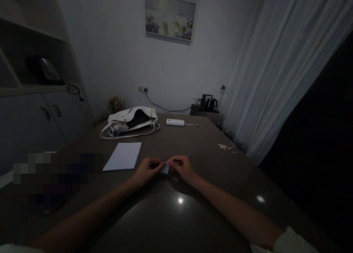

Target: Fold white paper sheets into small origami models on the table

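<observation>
A small piece of white paper (165, 168) is pinched between my two hands, just above the dark table (154, 216). My left hand (149, 169) grips its left side with thumb and fingers. At its upper right edge, the thumb and fingertips of my right hand (183, 167) close on it. Part of the paper is hidden behind my fingers, so its full shape does not show. To the left of my left hand lies a stack of white paper (123, 156), flat on the table.
Farther back on the table are a white handbag (132, 121) and a white power bank (175, 122) with a short cable. Torn scraps (226, 146) lie near the right edge. A kettle (210, 104) stands beyond the table, and a white curtain (264, 62) hangs at the right.
</observation>
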